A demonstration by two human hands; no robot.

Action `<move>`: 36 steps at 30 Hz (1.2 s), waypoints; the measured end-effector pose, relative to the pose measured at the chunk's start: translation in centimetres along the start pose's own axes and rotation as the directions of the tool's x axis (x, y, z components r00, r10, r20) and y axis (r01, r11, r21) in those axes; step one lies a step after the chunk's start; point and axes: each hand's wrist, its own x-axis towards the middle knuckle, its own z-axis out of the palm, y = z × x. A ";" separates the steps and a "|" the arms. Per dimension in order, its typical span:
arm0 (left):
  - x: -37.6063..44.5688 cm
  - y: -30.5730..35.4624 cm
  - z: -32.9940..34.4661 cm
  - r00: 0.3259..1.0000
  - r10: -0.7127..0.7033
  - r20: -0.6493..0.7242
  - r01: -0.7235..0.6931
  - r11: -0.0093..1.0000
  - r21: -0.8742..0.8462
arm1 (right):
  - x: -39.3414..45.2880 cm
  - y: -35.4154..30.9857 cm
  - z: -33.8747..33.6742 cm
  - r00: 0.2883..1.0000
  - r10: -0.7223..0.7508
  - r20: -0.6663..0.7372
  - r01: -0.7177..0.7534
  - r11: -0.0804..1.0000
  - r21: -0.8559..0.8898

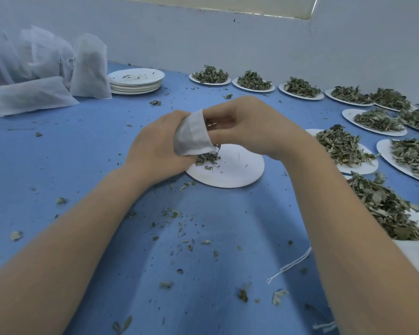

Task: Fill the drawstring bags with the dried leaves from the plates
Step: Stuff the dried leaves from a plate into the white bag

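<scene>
My left hand (155, 143) grips a small white drawstring bag (191, 136) above a white paper plate (237, 170) at the table's centre. My right hand (247, 124) has its curled fingers at the bag's open mouth, pinching its rim. A small heap of dried leaves (207, 158) lies on the plate just under the bag. The rest of that plate holds only crumbs.
Filled white bags (90, 66) stand and lie at the back left beside a stack of used plates (136, 81). Several plates heaped with dried leaves (341, 147) line the back and right. A loose white string (290, 265) and leaf scraps lie on the blue table (58, 165).
</scene>
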 end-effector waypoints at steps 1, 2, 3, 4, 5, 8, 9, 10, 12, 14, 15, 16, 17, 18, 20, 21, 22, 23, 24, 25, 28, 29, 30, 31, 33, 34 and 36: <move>0.0 0.0 0.0 1.000 0.002 -0.001 -0.002 1.000 -0.006 | 0.0 0.1 -0.1 1.000 0.005 -0.008 -0.005 1.000 0.010; 0.0 0.1 -0.1 1.000 0.002 -0.002 -0.002 1.000 -0.016 | 0.1 0.3 -0.1 0.999 0.011 -0.041 -0.011 1.000 0.009; 0.0 0.2 -0.1 1.000 -0.002 -0.004 0.002 1.000 -0.029 | 0.2 0.3 0.1 0.996 0.019 -0.085 -0.019 1.000 0.001; -0.1 0.4 -0.1 1.000 -0.005 -0.003 0.005 0.999 -0.043 | 0.4 0.3 0.3 0.991 0.024 -0.133 -0.028 0.999 -0.031; -0.1 0.6 -0.1 1.000 -0.003 0.001 0.003 0.999 -0.052 | 0.6 0.3 0.7 0.984 0.023 -0.177 -0.037 0.996 -0.080; -0.2 1.0 0.2 1.000 -0.009 0.018 0.010 0.998 -0.065 | 1.4 0.2 1.8 0.967 0.000 -0.254 -0.048 0.982 -0.184; -0.2 1.1 0.4 1.000 -0.016 0.019 0.018 0.997 -0.073 | 1.5 0.1 2.1 0.968 -0.003 -0.252 -0.048 0.979 -0.197; -0.2 1.2 0.4 1.000 -0.021 0.019 0.023 0.996 -0.086 | 1.5 0.0 2.3 0.975 -0.006 -0.223 -0.040 0.979 -0.199; -0.3 1.2 0.5 1.000 -0.022 0.014 0.024 0.993 -0.118 | 1.3 -0.1 2.1 0.995 0.005 -0.099 -0.022 0.986 -0.166; -0.4 1.2 0.3 1.000 -0.015 0.017 0.017 0.990 -0.139 | 0.8 -0.2 1.4 1.000 0.013 0.026 -0.011 0.995 -0.100; -0.4 1.2 0.2 1.000 -0.011 0.019 0.013 0.991 -0.134 | 0.4 -0.3 1.1 0.998 0.002 0.069 0.002 0.998 -0.060; -0.3 1.2 0.0 1.000 -0.005 0.020 0.008 0.993 -0.117 | 0.2 -0.2 0.7 0.996 -0.010 0.091 0.012 1.000 -0.017; -0.3 1.2 -0.1 1.000 0.000 0.020 0.002 0.996 -0.093 | 0.0 -0.1 0.4 0.995 -0.023 0.094 0.020 0.999 0.030; -0.2 1.2 -0.2 1.000 0.002 0.019 -0.001 0.998 -0.068 | -0.1 -0.1 0.1 0.996 -0.031 0.086 0.024 0.997 0.078; -0.1 1.1 -0.4 1.000 0.002 0.022 -0.001 1.000 -0.024 | 0.0 0.2 -0.1 0.999 -0.038 0.031 0.034 0.994 0.104; -0.1 1.1 -0.5 1.000 0.005 0.028 -0.005 1.000 0.000 | 0.2 0.3 -0.1 0.999 -0.033 -0.015 0.034 0.997 0.068; -0.1 0.9 -0.6 0.999 0.010 0.033 -0.011 1.000 0.028 | 0.4 0.4 0.1 0.998 -0.024 -0.063 0.026 0.999 0.027; -0.1 0.8 -0.6 0.999 0.016 0.032 -0.018 0.998 0.062 | 0.7 0.6 0.3 0.994 -0.017 -0.109 0.017 1.000 -0.001; 0.0 0.5 -0.7 1.000 0.017 0.022 -0.019 0.995 0.097 | 0.9 0.9 0.6 0.987 -0.009 -0.161 0.007 1.000 -0.014; 0.0 0.3 -0.7 1.000 0.010 0.006 -0.011 0.991 0.130 | 1.1 1.2 0.9 0.975 0.004 -0.222 -0.010 1.000 -0.027; 0.1 -0.4 -1.0 0.997 -0.060 -0.049 0.067 0.984 0.165 | 1.5 2.5 1.7 0.951 0.094 -0.294 -0.145 0.977 -0.156; 0.2 -0.6 -1.0 0.994 -0.084 -0.067 0.094 0.984 0.154 | 1.6 3.0 2.1 0.965 0.124 -0.230 -0.175 0.960 -0.218; 0.3 -0.8 -1.1 0.991 -0.103 -0.085 0.114 0.984 0.138 | 1.7 3.3 2.7 0.980 0.146 -0.134 -0.177 0.948 -0.265; 0.3 -0.9 -1.1 0.988 -0.115 -0.100 0.127 0.984 0.124 | 1.7 3.5 3.2 0.987 0.158 -0.028 -0.159 0.944 -0.288; 0.4 -1.0 -1.0 0.987 -0.121 -0.110 0.133 0.985 0.114 | 1.7 3.8 4.3 0.983 0.137 0.125 -0.090 0.941 -0.326; 0.4 -1.1 -1.0 0.987 -0.120 -0.109 0.133 0.984 0.115 | 1.7 3.9 4.5 0.983 0.123 0.139 -0.067 0.935 -0.349; 0.3 -1.1 -1.0 0.987 -0.118 -0.107 0.131 0.984 0.120 | 1.5 4.1 4.1 0.992 0.106 0.065 -0.078 0.937 -0.342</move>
